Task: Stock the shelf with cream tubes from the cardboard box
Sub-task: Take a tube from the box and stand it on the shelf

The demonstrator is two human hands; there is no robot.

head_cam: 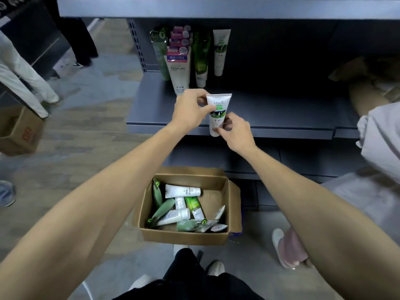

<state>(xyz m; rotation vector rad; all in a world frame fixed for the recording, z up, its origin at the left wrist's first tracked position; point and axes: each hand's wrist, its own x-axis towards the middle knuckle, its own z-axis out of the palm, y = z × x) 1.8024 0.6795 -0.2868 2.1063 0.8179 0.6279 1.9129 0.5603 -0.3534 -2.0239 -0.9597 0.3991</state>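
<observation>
Both hands meet at frame centre on one white cream tube. Left hand pinches the upper crimped end from the left, thumb and fingers curled on it. Right hand pinches the lower cap end from the right, fingers curled round it. Tube is upright, long axis vertical, cap down, label toward the camera.

Tube hangs over the front lip of the shelf, cap end overlapping the edge line; cannot tell if it touches the board. Shelf surface runs up and back from the hands. At the back, upper centre of the frame, stands a short row: a matching white tube, a green tube, a larger facial cleanser tube, all cap down. Open board lies to the right of the row and in front of it.

Cardboard box sits on the floor, lower centre, between the forearms, well apart from the hands, with a loose pile of tubes lying flat inside.

Judgement: step in hand is placing this tube. The move goes forward and slightly up, keeping the axis vertical, toward the matching tube. Both hands are equally near; the left one is closer to the row. Risk: a narrow cap base tips easily.
</observation>
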